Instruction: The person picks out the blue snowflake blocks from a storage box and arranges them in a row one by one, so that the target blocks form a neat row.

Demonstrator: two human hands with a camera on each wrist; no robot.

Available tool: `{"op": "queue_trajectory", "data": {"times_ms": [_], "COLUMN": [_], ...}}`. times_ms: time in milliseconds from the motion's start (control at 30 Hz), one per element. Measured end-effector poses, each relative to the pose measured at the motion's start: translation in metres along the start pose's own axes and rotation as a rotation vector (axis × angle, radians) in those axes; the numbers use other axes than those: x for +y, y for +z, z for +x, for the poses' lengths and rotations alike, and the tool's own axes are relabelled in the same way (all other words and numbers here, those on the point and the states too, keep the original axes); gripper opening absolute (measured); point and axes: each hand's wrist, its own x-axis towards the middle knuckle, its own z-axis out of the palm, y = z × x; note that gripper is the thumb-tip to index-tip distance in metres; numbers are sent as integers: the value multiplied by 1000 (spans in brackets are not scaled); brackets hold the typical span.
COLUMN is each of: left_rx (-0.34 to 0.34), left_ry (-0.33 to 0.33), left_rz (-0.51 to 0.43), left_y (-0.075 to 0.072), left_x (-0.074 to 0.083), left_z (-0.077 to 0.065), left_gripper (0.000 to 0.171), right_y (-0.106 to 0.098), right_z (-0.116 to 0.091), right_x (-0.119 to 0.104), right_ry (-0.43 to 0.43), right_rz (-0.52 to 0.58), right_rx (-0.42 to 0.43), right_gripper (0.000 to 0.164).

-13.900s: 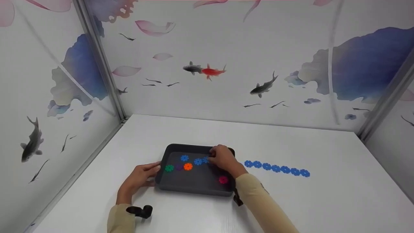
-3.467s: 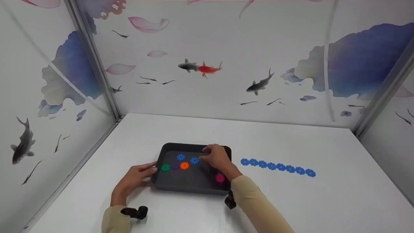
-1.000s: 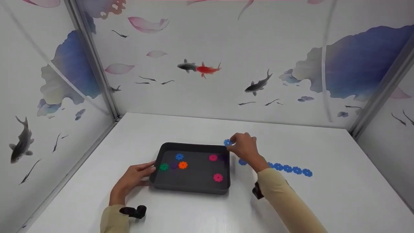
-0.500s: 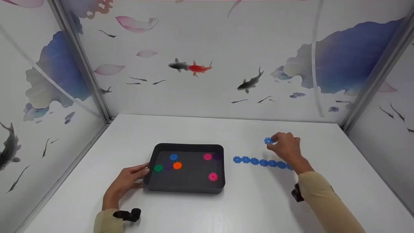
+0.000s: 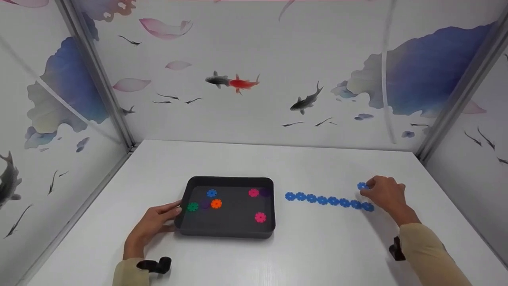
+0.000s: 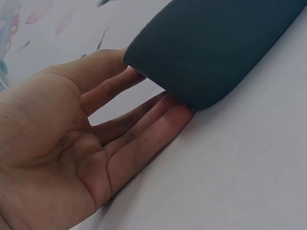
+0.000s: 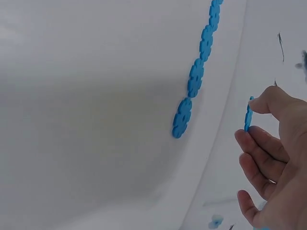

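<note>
My right hand [image 5: 389, 196] pinches a blue flower-shaped disc [image 7: 248, 115] between thumb and index finger. It holds the disc in the air by the right end of a row of several blue flower-shaped discs [image 5: 322, 200] linked on the table. In the right wrist view the row's end disc [image 7: 182, 118] lies flat, apart from the held one. My left hand [image 5: 154, 222] rests at the left side of a dark grey tray [image 5: 226, 232], its fingertips [image 6: 180, 117] touching the tray's wall near the bottom. These fingers are nearly straight.
Inside the tray lie one blue disc [image 5: 212, 193], a green disc [image 5: 192, 206], an orange disc [image 5: 216, 203], two pink discs [image 5: 260, 217] and two dark purple discs [image 5: 264, 192]. White panels with painted fish [image 5: 243, 83] stand behind the white table [image 5: 222, 258] and at both sides.
My right hand has carried a blue disc out of the tray, rightward past the row. The row is one disc longer than in the oldest frame, and fewer blue discs lie in the tray.
</note>
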Motion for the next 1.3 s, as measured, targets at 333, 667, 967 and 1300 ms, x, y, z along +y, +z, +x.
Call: {"op": "queue_trajectory", "data": {"times_ms": [333,667,967,1300], "left_rx": [-16,-4,2,-9], "left_ry": [8,1,-7,4], "left_rz": [-2,2,-7,13], "left_y": [-1,0,-2,0], "left_x": [0,0,0,0], "left_z": [1,1,1,1], "left_gripper": [63,63,64,64], "right_y": [-6,-12,-17,-9], "right_z": [-13,-22,-24,-13], "right_x": [31,42,37,-6], "right_ry": [109,144,146,62], "right_rz": [2,-20,-49,-38], "right_rx": [-151,-265,-310,-202], "right_gripper": [49,46,44,49]}}
